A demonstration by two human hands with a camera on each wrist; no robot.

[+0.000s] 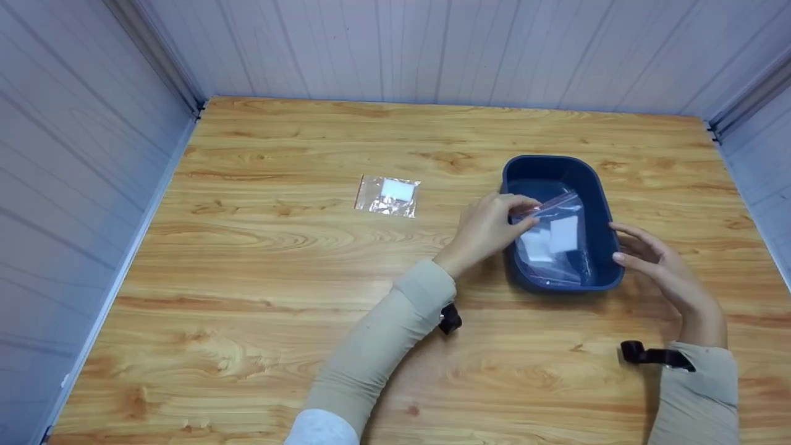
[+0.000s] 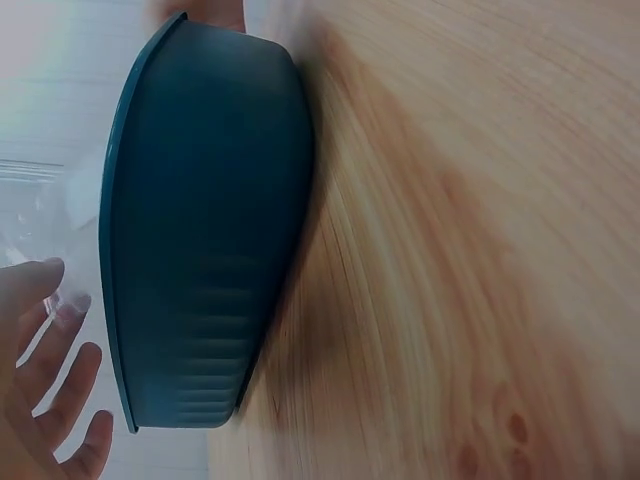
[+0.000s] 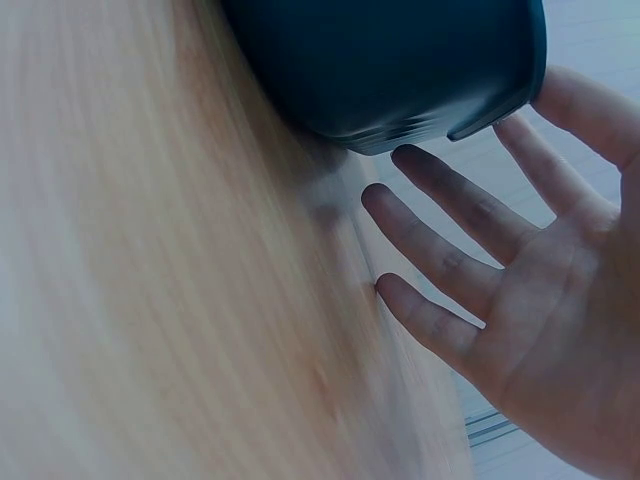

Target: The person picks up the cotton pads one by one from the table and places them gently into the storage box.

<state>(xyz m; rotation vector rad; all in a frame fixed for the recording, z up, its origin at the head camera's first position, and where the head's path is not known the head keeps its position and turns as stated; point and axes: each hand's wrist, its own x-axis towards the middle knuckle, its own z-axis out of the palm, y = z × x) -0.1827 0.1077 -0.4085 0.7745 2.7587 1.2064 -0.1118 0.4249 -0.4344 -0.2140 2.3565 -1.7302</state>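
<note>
My left hand (image 1: 485, 227) pinches the upper edge of a clear zip bag (image 1: 563, 233) between thumb and forefinger. The bag holds a flat white piece and is tilted over the dark blue bin (image 1: 594, 247). A second white piece (image 1: 536, 247) shows beside it; whether that lies in a separate bag I cannot tell. At the bin's right side my right hand (image 1: 670, 269) touches the rim with thumb and forefinger. Its other fingers spread apart below the rim in the right wrist view. The left wrist view shows the bin's outer wall (image 2: 205, 210), with the left fingers above its rim.
Another clear zip bag (image 1: 388, 196) with a white piece and a red edge strip lies flat on the wooden table (image 1: 259, 259), left of the bin. Pale panels (image 1: 401, 49) close off the back and both sides. Dark straps (image 1: 658, 356) sit at both wrists.
</note>
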